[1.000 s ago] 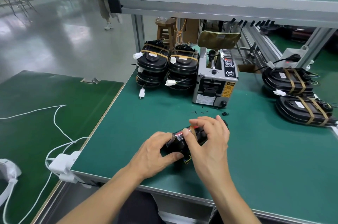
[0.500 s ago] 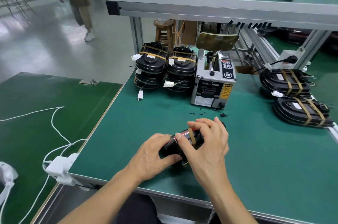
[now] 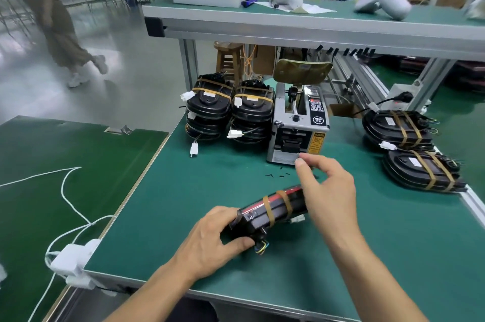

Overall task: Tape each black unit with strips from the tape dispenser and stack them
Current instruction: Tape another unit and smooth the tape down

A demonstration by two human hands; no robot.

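A black unit (image 3: 273, 210) with a red edge and two tan tape strips round it stands on its side on the green table (image 3: 183, 203). My left hand (image 3: 212, 240) grips its near end. Lifted off the unit, my right hand (image 3: 328, 190) has loosely bent fingers that hold nothing, its fingertips close to the mouth of the tape dispenser (image 3: 299, 124). Two stacks of taped black units (image 3: 228, 109) stand left of the dispenser. At the right edge lie two more taped units (image 3: 417, 161).
An upper shelf (image 3: 288, 30) overhangs the back of the table. A lower green table (image 3: 65, 164) with white cables sits to the left. A person (image 3: 55, 19) walks across the floor at the back left. Small black scraps (image 3: 275, 174) lie before the dispenser.
My right hand has let go of the tape on the unit and moved up toward the dispenser. My left hand keeps its hold. The person in the background has walked further.
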